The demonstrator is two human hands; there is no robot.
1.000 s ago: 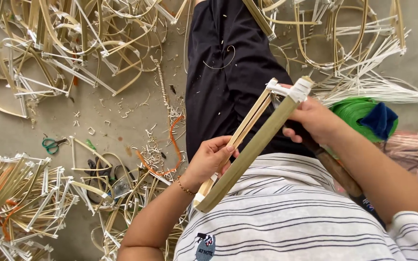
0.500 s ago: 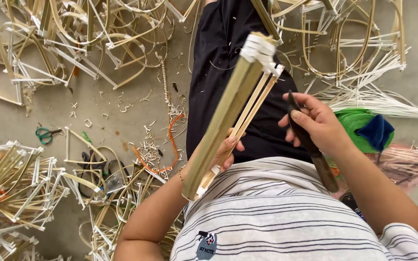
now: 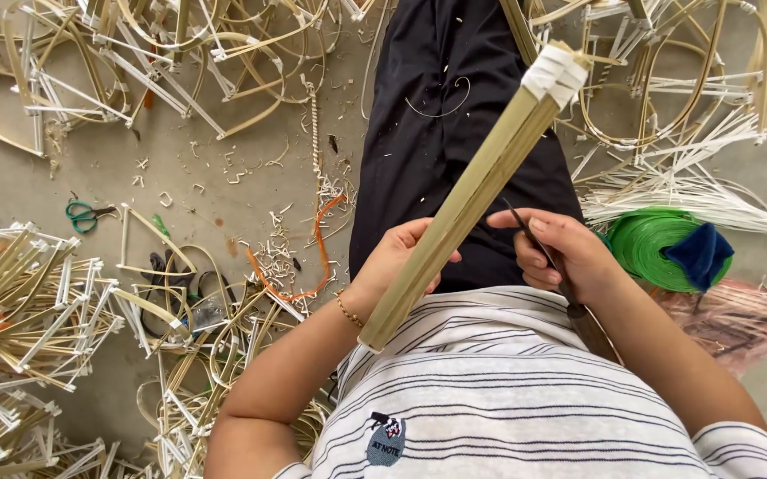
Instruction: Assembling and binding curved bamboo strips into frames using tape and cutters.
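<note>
Littering grey floor (image 3: 215, 177), bamboo frames (image 3: 28, 310), left hand (image 3: 401, 257) gripping bamboo bundle (image 3: 472, 195), right hand (image 3: 561, 253) clutching knife (image 3: 570, 293)

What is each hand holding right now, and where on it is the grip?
The left hand grips the bundle of bamboo strips on its lower half. The right hand holds a thin dark knife at the blade's base, above its wooden handle.
</note>
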